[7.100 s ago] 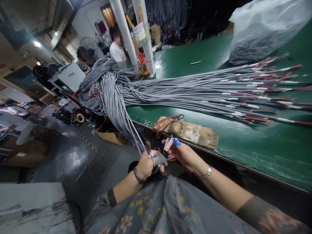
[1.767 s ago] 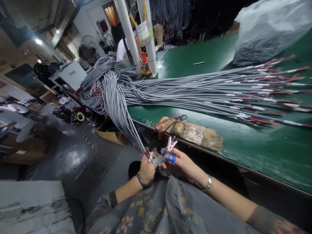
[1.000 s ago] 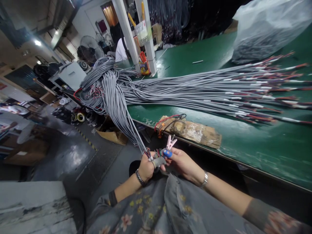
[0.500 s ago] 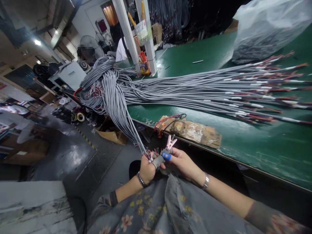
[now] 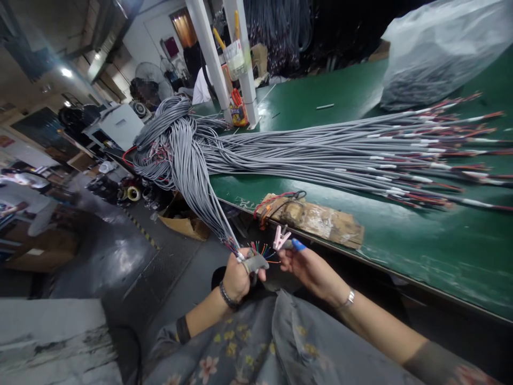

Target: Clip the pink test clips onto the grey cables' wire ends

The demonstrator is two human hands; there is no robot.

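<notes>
My left hand point(image 5: 236, 279), its thumb wrapped in grey, is closed around the end of a grey cable point(image 5: 233, 238). Thin coloured wires point(image 5: 262, 249) fan out above that thumb, towards my right hand. My right hand point(image 5: 310, 271) is a short gap away, its fingers pinched together, with blue tape around one digit. A pink clip point(image 5: 280, 237) with two spread prongs sticks up at its fingertips. An orange wire reaches from the fan to those fingertips; whether they grip it I cannot tell.
A large bundle of grey cables point(image 5: 280, 149) with stripped ends lies along the green table point(image 5: 420, 240). Taped cardboard point(image 5: 324, 219) with red and black leads sits at the near edge. A plastic bag point(image 5: 441, 59) stands far right, a white post point(image 5: 242, 64) behind.
My right hand has moved right, away from my left hand, taking the pink clip along. The coloured wires now spread wider and show more clearly. My left hand stays almost in place.
</notes>
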